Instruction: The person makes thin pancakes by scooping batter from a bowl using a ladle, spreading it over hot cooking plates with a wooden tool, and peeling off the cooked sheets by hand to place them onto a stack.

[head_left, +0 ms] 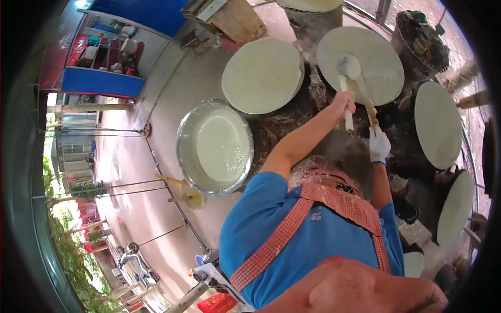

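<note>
My left hand [343, 102] is bare and closed around the pale handle [349, 121] of a ladle [349, 67]. The ladle's bowl is over the pale surface of a large round pan [383, 60]. My right hand [379, 145], in a white glove, is closed on the lower end of a wooden stick [372, 113]. The stick's whitish upper part reaches over the same pan, beside the ladle. Both hands are at the pan's near side, the gloved one lower and further right.
Several other round pale-topped pans [263, 75] surround the dark work area. A wide metal basin [183, 151] of white liquid stands on the floor at left. A dark container [420, 44] is at upper right, a wooden box [237, 21] at the top.
</note>
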A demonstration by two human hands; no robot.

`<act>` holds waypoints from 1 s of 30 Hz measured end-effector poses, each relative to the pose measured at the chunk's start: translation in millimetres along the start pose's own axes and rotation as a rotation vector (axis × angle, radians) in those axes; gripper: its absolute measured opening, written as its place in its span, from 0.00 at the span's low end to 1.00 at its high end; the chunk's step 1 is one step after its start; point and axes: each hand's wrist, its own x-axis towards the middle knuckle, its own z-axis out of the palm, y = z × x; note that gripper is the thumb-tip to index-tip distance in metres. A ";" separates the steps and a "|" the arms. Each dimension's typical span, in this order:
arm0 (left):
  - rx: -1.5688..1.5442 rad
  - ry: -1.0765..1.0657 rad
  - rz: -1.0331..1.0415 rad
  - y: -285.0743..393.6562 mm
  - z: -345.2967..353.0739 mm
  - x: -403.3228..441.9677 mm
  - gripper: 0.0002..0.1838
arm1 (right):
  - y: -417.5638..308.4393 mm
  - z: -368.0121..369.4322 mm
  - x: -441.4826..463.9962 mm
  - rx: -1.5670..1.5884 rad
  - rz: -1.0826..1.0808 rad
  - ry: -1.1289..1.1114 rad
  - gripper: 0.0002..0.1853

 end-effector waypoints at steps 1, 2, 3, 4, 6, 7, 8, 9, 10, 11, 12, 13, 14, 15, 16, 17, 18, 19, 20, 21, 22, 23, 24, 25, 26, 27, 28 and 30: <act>-0.118 -0.241 0.052 5.4 -15.2 -20.0 0.14 | -13.1 -19.0 -2.7 0.049 0.050 -0.017 0.10; -0.239 -0.481 0.085 9.0 -30.7 -43.9 0.12 | -13.0 -33.3 -15.8 0.018 0.085 -0.022 0.10; -0.063 -0.313 0.084 23.1 -34.3 -86.6 0.08 | -10.3 -44.6 -22.9 0.035 -0.025 0.104 0.10; 0.045 -0.317 0.056 24.6 -46.0 -111.1 0.08 | -7.7 -51.0 -29.2 0.046 -0.130 0.241 0.11; -0.167 -0.362 -0.269 23.6 -75.2 -118.6 0.04 | -2.4 -45.6 -53.5 -0.064 -0.166 0.198 0.15; -0.274 -0.424 -0.414 23.5 -77.5 -117.4 0.02 | -13.4 -54.8 -60.3 -0.167 -0.170 0.180 0.19; -0.384 -0.475 -0.557 22.8 -77.2 -114.3 0.03 | -19.5 -55.8 -68.9 -0.201 -0.115 0.192 0.19; -0.481 -0.482 -0.696 20.9 -81.6 -107.6 0.08 | -23.0 -55.7 -75.8 -0.166 -0.070 0.268 0.19; -0.456 -0.494 -0.745 18.8 -80.5 -108.6 0.08 | -25.4 -56.7 -85.3 -0.132 -0.030 0.340 0.18; -0.487 -0.501 -0.796 15.4 -78.6 -112.2 0.09 | -26.1 -59.5 -95.8 -0.095 -0.014 0.345 0.20; -0.511 -0.507 -0.850 12.3 -76.9 -117.8 0.11 | -26.9 -63.4 -107.5 -0.059 0.007 0.359 0.22; -0.423 -0.557 -0.809 7.0 -80.7 -123.7 0.13 | -27.3 -69.5 -119.5 -0.079 0.116 0.190 0.23; -0.320 -0.636 -0.794 -12.8 -81.5 -130.5 0.15 | -17.2 -72.9 -141.0 -0.109 0.207 0.042 0.22; 0.144 -0.745 -0.459 -30.1 -77.7 -144.0 0.18 | 3.0 -66.7 -166.2 -0.205 0.178 0.033 0.17; 0.286 -0.688 -0.395 -51.4 -78.3 -151.1 0.21 | 14.0 -80.8 -189.1 -0.138 0.235 0.082 0.16; 0.019 -0.762 -0.690 -71.6 -78.0 -148.0 0.22 | 22.4 -100.9 -215.0 -0.116 0.406 0.099 0.16; 0.093 -0.705 -0.759 -94.9 -73.4 -147.3 0.22 | 42.8 -108.1 -244.9 -0.094 0.424 0.176 0.18; 0.131 -0.828 -0.786 -124.3 -73.8 -145.5 0.22 | 62.7 -108.2 -275.7 -0.058 0.508 0.303 0.19; 0.034 -0.803 -0.962 -149.0 -66.8 -143.6 0.22 | 85.3 -111.0 -301.4 0.020 0.549 0.354 0.19; -0.065 -0.725 -1.103 -160.9 -55.8 -147.6 0.21 | 92.1 -126.1 -324.3 0.075 0.619 0.375 0.19; 0.008 -0.725 -1.144 -174.4 -41.4 -156.9 0.21 | 97.0 -143.4 -342.2 0.149 0.651 0.384 0.19; -0.022 -0.630 -1.212 -196.9 -30.6 -162.0 0.21 | 108.8 -149.7 -364.5 0.227 0.720 0.436 0.20; -0.063 -0.531 -1.261 -220.3 -21.8 -167.4 0.21 | 122.4 -152.3 -389.3 0.308 0.774 0.481 0.20; -0.027 -0.527 -1.274 -243.3 -12.6 -174.2 0.21 | 134.6 -153.5 -415.1 0.289 0.912 0.444 0.22; -0.010 -0.464 -1.325 -266.6 -2.1 -179.6 0.21 | 145.7 -153.3 -442.7 0.270 1.005 0.423 0.22; -0.027 -0.439 -1.447 -201.6 1.1 -182.4 0.21 | 73.3 -172.3 -416.4 0.196 1.046 0.481 0.23; 0.029 -0.418 -1.513 -207.0 9.1 -183.4 0.21 | 63.1 -174.7 -435.8 0.183 1.113 0.537 0.24; 0.124 -0.459 -1.575 -209.3 19.4 -189.2 0.21 | 22.7 -196.7 -469.7 0.105 1.301 0.609 0.25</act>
